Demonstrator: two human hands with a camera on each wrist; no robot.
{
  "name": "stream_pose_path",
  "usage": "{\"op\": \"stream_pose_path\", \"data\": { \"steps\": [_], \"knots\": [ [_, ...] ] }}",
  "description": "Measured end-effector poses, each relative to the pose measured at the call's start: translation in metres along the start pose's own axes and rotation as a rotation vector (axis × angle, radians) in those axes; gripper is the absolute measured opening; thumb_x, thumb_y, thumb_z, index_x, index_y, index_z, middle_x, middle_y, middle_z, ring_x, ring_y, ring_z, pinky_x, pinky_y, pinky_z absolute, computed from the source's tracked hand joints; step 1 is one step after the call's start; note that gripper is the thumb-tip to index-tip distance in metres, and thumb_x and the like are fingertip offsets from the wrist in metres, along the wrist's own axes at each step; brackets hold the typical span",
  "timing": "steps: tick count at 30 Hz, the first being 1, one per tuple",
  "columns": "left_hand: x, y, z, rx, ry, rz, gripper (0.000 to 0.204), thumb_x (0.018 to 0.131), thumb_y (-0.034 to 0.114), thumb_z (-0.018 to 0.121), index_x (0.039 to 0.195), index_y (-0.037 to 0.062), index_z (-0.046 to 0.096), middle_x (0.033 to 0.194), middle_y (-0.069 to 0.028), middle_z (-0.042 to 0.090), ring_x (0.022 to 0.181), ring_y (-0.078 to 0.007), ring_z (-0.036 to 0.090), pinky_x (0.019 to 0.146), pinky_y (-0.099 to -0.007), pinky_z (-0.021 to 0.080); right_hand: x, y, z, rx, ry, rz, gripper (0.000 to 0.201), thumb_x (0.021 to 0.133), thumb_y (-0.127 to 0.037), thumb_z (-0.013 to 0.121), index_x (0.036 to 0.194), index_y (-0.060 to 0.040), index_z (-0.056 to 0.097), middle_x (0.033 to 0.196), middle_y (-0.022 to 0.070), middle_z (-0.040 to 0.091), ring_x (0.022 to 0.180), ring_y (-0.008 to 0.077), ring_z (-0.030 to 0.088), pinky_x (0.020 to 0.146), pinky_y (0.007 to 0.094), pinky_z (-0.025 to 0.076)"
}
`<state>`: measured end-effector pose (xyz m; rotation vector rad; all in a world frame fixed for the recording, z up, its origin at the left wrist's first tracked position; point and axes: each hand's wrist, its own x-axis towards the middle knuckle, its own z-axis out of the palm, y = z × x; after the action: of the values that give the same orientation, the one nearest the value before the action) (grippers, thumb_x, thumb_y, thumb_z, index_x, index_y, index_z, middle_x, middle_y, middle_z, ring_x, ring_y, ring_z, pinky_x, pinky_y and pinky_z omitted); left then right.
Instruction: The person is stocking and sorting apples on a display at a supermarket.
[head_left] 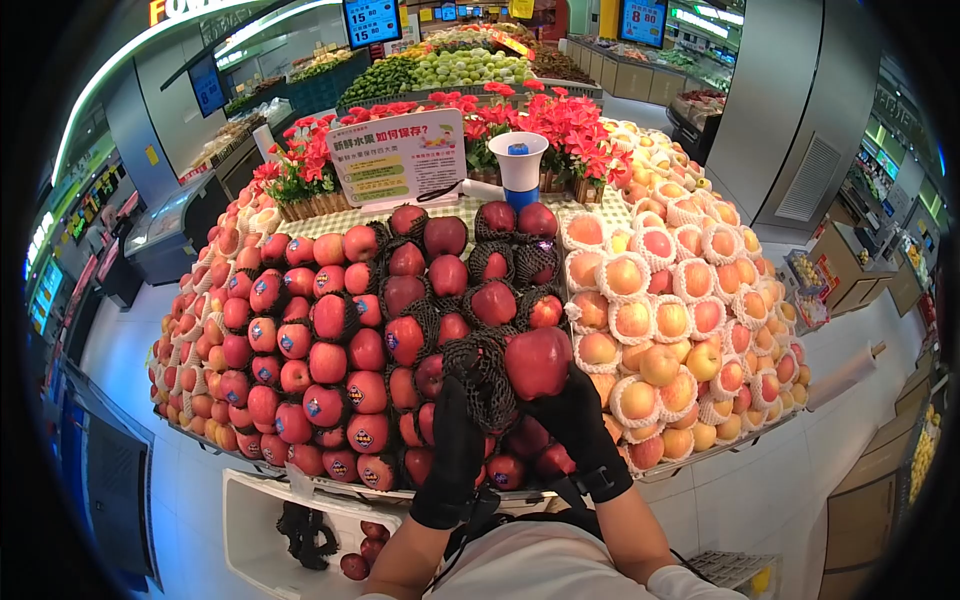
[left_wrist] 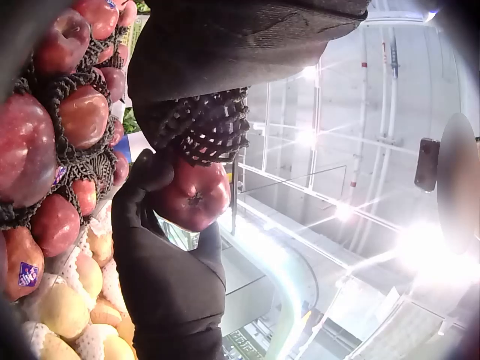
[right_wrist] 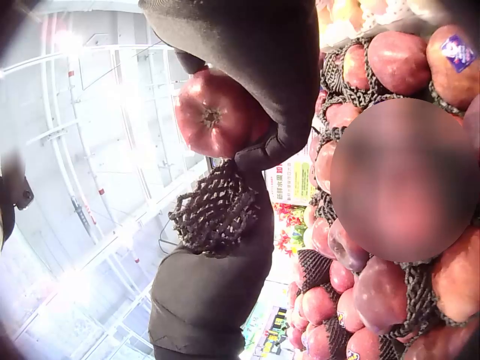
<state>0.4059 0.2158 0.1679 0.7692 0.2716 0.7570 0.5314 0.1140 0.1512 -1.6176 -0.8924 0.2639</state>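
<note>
Both hands wear black gloves. In the head view the right hand (head_left: pixel 575 415) grips a large red apple (head_left: pixel 539 362) from below and the side. Beside it the left hand (head_left: pixel 450 440) holds a black foam net (head_left: pixel 480 375). The right wrist view shows the apple (right_wrist: pixel 217 112) between the thumb and fingers of the right hand (right_wrist: pixel 255 60), with the bunched net (right_wrist: pixel 214 210) next to it at the left hand (right_wrist: pixel 217 277). In the left wrist view the net (left_wrist: pixel 214 124) touches or lies very near the apple (left_wrist: pixel 196 193); whether it covers part of the apple is unclear.
Rows of red apples (head_left: pixel 328 365) fill the stand, with netted paler fruit (head_left: pixel 633 320) on the right. A sign (head_left: pixel 400 160), a white and blue megaphone (head_left: pixel 520 170) and red flowers (head_left: pixel 585 125) stand behind. A white box (head_left: pixel 250 530) with apples and black nets is at the lower left.
</note>
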Motion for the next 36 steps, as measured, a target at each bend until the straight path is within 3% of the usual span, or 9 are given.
{"op": "stream_pose_path", "data": {
  "steps": [5,8,12,16,20,24,30,33,36],
  "knots": [
    [0.005,-0.007,-0.016,0.076,-0.017,0.019,0.044,0.105,0.03,0.038,0.139,0.0028,0.045,0.132,-0.0078,0.053,0.118,-0.0205,0.054,0.103,-0.0334,0.045,-0.004,0.022,0.0,-0.149,0.006,0.071,0.068,0.073,-0.026,0.083,0.129,-0.0054,0.051,0.125,0.013,0.061,0.113,0.0258,0.061,0.093,0.0381,0.051],
    [0.005,-0.008,-0.024,0.191,-0.037,-0.001,0.044,0.105,0.03,0.037,0.139,0.0027,0.044,0.134,-0.0075,0.052,0.119,-0.0201,0.053,0.105,-0.0335,0.043,-0.003,0.028,0.003,1.576,-0.075,0.591,0.069,0.079,-0.024,0.076,0.137,-0.0053,0.042,0.134,0.0155,0.052,0.121,0.0288,0.054,0.096,0.0405,0.05],
    [-0.004,-0.019,-0.026,0.21,-0.025,-0.098,0.045,0.106,0.031,0.036,0.14,0.0029,0.043,0.136,-0.0091,0.05,0.123,-0.0207,0.051,0.106,-0.035,0.041,-0.005,0.073,0.019,0.652,0.084,0.171,0.057,0.084,-0.017,0.068,0.133,0.0009,0.046,0.142,0.0176,0.04,0.126,0.0323,0.047,0.103,0.0393,0.043],
    [-0.003,-0.014,-0.004,-0.011,0.004,-0.129,0.042,0.105,0.023,0.04,0.142,0.0022,0.04,0.137,-0.0091,0.049,0.124,-0.02,0.048,0.107,-0.0341,0.04,0.0,0.035,0.009,0.637,0.077,0.254,0.057,0.086,-0.012,0.062,0.139,-0.0031,0.041,0.135,0.0129,0.047,0.124,0.0243,0.048,0.102,0.0371,0.044],
    [0.006,-0.017,-0.014,0.507,-0.156,0.134,0.043,0.102,0.014,0.048,0.143,0.0019,0.039,0.139,-0.0094,0.048,0.125,-0.0195,0.047,0.107,-0.0345,0.041,0.001,0.047,0.003,0.445,0.04,0.077,0.054,0.088,-0.011,0.058,0.139,-0.0034,0.043,0.136,0.011,0.048,0.124,0.0213,0.049,0.1,0.0344,0.044],
    [0.0,-0.008,-0.006,0.82,-0.199,0.283,0.043,0.103,0.018,0.042,0.144,0.0046,0.038,0.139,-0.0102,0.046,0.126,-0.0218,0.047,0.107,-0.0375,0.042,-0.004,0.033,0.001,0.606,-0.05,0.291,0.057,0.095,-0.031,0.059,0.141,-0.003,0.042,0.133,0.0108,0.053,0.122,0.0212,0.052,0.102,0.0351,0.042],
    [0.01,-0.006,-0.01,0.158,-0.117,-0.062,0.041,0.105,0.022,0.038,0.14,0.002,0.043,0.135,-0.0102,0.051,0.123,-0.0201,0.049,0.106,-0.0362,0.043,-0.017,0.002,0.003,1.437,-0.299,0.631,0.059,0.096,-0.037,0.059,0.142,-0.0041,0.04,0.134,0.0097,0.054,0.122,0.0221,0.054,0.104,0.0346,0.042],
    [0.012,-0.022,-0.026,0.313,-0.063,-0.003,0.04,0.106,0.025,0.037,0.135,-0.0003,0.048,0.13,-0.0099,0.054,0.116,-0.0184,0.053,0.1,-0.0337,0.045,-0.011,-0.027,-0.007,0.66,-0.189,0.193,0.065,0.086,-0.025,0.071,0.14,-0.0026,0.041,0.133,0.0113,0.054,0.12,0.0232,0.055,0.101,0.0361,0.045],
    [0.002,-0.028,-0.027,0.423,-0.017,-0.027,0.038,0.105,0.026,0.039,0.128,-0.001,0.052,0.122,-0.0088,0.057,0.107,-0.0166,0.055,0.093,-0.0324,0.046,-0.012,-0.013,-0.006,0.354,-0.06,0.109,0.076,0.077,-0.014,0.08,0.14,-0.0014,0.039,0.133,0.0127,0.054,0.119,0.0235,0.056,0.099,0.037,0.048]
  ]
}}
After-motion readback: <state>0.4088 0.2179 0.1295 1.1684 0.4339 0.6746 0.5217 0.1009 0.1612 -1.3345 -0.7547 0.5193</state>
